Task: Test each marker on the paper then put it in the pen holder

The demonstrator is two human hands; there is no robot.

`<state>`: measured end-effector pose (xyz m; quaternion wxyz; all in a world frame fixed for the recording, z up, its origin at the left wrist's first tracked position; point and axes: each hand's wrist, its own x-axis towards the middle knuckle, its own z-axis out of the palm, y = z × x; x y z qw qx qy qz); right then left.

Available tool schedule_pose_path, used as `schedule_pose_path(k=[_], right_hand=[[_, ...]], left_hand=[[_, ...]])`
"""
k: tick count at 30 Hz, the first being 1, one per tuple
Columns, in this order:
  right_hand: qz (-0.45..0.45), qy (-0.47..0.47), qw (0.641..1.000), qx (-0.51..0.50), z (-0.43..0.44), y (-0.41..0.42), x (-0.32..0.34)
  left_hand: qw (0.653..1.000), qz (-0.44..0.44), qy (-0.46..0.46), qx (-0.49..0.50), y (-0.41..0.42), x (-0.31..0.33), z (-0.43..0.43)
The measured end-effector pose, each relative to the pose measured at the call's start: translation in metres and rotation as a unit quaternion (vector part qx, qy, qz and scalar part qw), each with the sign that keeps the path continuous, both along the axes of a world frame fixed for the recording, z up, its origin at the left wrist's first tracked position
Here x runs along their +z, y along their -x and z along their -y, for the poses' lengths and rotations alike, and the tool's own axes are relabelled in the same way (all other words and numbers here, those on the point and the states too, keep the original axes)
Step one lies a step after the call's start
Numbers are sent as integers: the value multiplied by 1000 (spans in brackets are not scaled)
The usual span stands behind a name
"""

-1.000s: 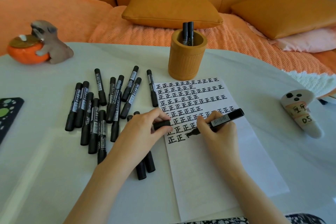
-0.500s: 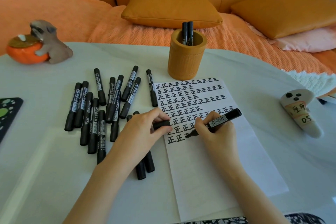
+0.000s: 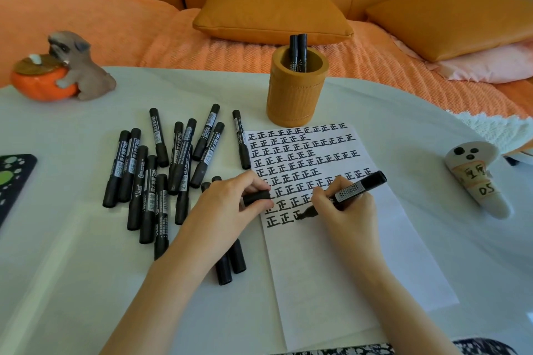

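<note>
Marker (image 3: pixel 356 188): black barrel, barcode label; right hand (image 3: pixel 349 210) grips it, tip on the white paper (image 3: pixel 346 268).
Cap (image 3: pixel 256 198): short black cylinder pinched in left hand (image 3: pixel 227 212).
Pen holder (image 3: pixel 295 98): ribbed tan cylinder behind paper, two markers (image 3: pixel 298 49) inside.
Around: capped markers (image 3: pixel 144 181) heaped left on the smooth table (image 3: pixel 72 282).
</note>
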<state>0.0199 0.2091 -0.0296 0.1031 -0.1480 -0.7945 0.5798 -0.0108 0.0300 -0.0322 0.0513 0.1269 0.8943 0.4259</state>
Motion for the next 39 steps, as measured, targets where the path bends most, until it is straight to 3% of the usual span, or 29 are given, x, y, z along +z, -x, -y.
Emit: schedule_pose_path(k=[30, 39], right_hand=[[-5, -29, 1000, -2, -4, 3, -4], [-38, 79, 995, -41, -9, 6, 3]], left_hand=[[1000, -3, 7, -3, 1, 1, 0], [999, -26, -43, 1, -2, 6, -2]])
